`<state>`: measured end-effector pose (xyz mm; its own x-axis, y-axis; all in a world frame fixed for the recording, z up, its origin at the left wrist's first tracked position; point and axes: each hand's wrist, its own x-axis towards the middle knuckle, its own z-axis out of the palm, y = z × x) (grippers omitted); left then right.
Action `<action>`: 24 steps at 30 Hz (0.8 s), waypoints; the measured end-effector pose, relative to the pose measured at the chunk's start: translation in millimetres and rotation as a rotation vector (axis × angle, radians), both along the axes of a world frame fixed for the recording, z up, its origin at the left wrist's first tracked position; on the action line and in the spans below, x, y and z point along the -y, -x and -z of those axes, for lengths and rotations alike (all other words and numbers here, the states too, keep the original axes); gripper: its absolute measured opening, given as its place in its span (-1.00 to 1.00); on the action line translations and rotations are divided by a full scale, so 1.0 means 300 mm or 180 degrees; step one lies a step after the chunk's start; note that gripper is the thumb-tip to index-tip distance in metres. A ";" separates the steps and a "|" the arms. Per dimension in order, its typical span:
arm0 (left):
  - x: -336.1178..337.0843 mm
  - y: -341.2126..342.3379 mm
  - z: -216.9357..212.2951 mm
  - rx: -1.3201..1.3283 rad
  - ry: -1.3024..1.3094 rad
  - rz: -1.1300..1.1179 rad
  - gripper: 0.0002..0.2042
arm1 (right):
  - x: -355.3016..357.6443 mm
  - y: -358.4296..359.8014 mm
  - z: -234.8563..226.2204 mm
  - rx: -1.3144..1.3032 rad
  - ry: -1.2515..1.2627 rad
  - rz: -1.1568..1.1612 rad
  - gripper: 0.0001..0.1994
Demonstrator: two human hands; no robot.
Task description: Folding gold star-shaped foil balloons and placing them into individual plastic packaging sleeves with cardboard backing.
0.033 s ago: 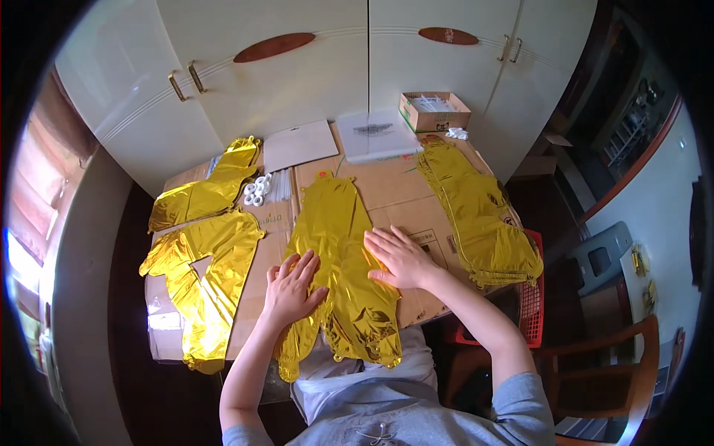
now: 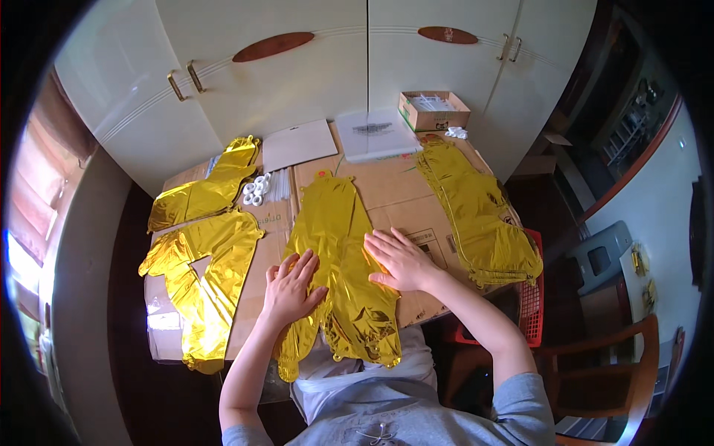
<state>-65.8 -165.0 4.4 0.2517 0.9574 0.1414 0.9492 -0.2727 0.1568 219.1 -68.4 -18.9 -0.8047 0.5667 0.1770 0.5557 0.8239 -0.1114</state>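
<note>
A flat, uninflated gold foil balloon (image 2: 331, 223) lies in front of me, its lower end hanging over the table's near edge toward my lap. My left hand (image 2: 291, 288) rests palm down on its left edge, fingers stretched out. Across from it, my right hand (image 2: 401, 260) lies flat on the right edge, fingers extended and partly over the cardboard. Neither hand grips anything. To the left are more flat gold foil balloons, one farther off (image 2: 204, 193) and one nearer (image 2: 212, 267). A stack of folded gold foil balloons (image 2: 483, 215) is at the right.
Cardboard (image 2: 401, 197) covers the table. White ribbon rolls (image 2: 256, 189) and clear sticks (image 2: 280, 184) sit left of centre. Toward the back are a pale board (image 2: 300, 146), a clear plastic bag (image 2: 378, 136) and a box of white sticks (image 2: 435, 111). A red basket (image 2: 532, 312) and wooden chair (image 2: 632, 372) stand right.
</note>
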 end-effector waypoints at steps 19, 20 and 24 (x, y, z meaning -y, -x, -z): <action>0.189 0.027 -0.117 0.0223 0.0403 0.0196 -0.34 | 0.056 -0.038 -0.008 0.0154 -0.0031 -0.0058 -0.10; 0.211 0.026 -0.110 0.0255 0.0417 0.0190 -0.39 | 0.055 -0.037 -0.007 0.0152 -0.0012 -0.0053 -0.11; 0.229 0.011 -0.067 0.0324 0.0343 0.0363 -0.44 | 0.057 -0.034 0.003 0.0117 -0.0006 -0.0053 -0.14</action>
<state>-69.0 -233.8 24.5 0.3492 0.9345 0.0698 0.8909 -0.3541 0.2845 229.4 -85.6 -19.7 -0.8199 0.5530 0.1481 0.5458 0.8331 -0.0897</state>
